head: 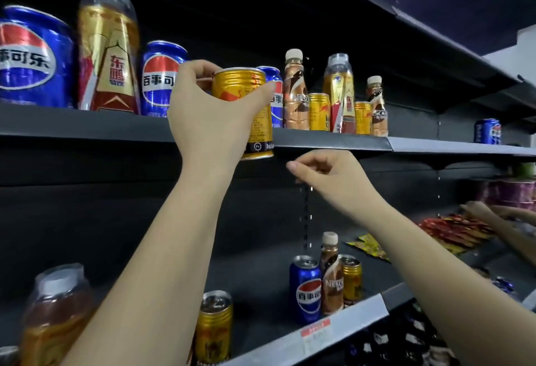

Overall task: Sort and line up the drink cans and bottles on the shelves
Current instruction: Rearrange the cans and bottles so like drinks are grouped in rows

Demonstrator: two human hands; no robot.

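My left hand (211,116) grips a gold can (249,87) and holds it in front of the upper shelf's (333,140) front edge. My right hand (327,174) hangs just below that edge, fingers loosely curled, holding nothing. On the upper shelf stand blue cola cans (161,78), a tall gold bottle (108,46), brown coffee bottles (295,90) and small gold cans (319,111), mixed together. The lower shelf (342,317) carries a blue can (306,288), a coffee bottle (330,273), gold cans (214,328) and a gold bottle (55,316).
Another person's hands (478,210) reach over snack packets (452,229) on the lower shelf at the right. A lone blue can (488,131) stands far right on the upper shelf. A price tag (314,333) is stuck on the lower shelf's front edge.
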